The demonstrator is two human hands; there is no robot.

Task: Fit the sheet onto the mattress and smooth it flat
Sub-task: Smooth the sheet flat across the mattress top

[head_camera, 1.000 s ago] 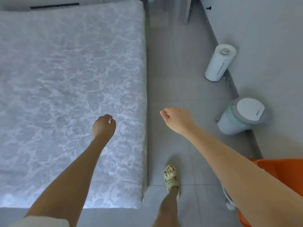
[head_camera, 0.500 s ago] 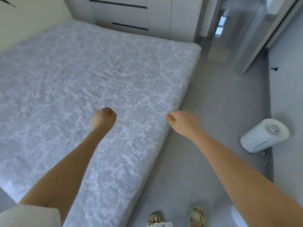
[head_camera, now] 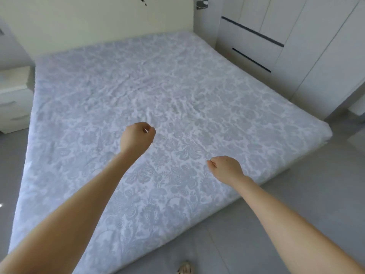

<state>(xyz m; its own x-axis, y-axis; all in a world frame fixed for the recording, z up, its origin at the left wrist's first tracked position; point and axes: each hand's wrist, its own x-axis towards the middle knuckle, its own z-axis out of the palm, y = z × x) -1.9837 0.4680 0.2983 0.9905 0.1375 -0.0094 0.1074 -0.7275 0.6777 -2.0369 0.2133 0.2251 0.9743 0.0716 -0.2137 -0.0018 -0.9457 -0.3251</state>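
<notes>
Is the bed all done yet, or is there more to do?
Nearly, it seems. The patterned sheet already lies spread to every visible edge. The left hand and right hand hover over it as fists, seemingly holding nothing. What's left is smoothing the ripples in the middle.

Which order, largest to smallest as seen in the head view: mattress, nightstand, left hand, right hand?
1. mattress
2. nightstand, cropped at the frame edge
3. left hand and right hand: look alike, unranked

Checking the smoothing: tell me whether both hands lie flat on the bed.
No, the left hand and the right hand are both curled into fists over the bed.
</notes>
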